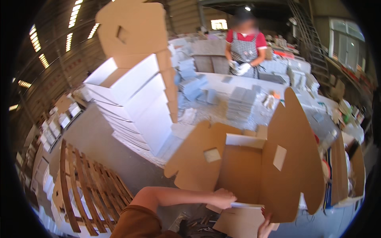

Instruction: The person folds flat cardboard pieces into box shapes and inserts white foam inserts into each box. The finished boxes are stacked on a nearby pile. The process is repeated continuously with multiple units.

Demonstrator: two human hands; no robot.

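Observation:
A partly folded cardboard box (242,168), brown inside with white showing on its folded end walls, lies in front of me. Its large flaps with cut-out windows spread to the left and right. My left hand (223,198) is closed on the near end wall at its left corner, the arm reaching across from the left. Low at the near right corner, my right hand (265,227) grips the box edge, with part of the hand hidden by the cardboard. A brown near flap (238,223) hangs between the two hands.
A tall stack of white boxes (139,107) rises at the left, its top lid raised. Behind the box are piled grey slabs (240,103). Across the table stands a person in a checked apron (244,49) and white gloves. A wooden pallet (91,186) leans lower left.

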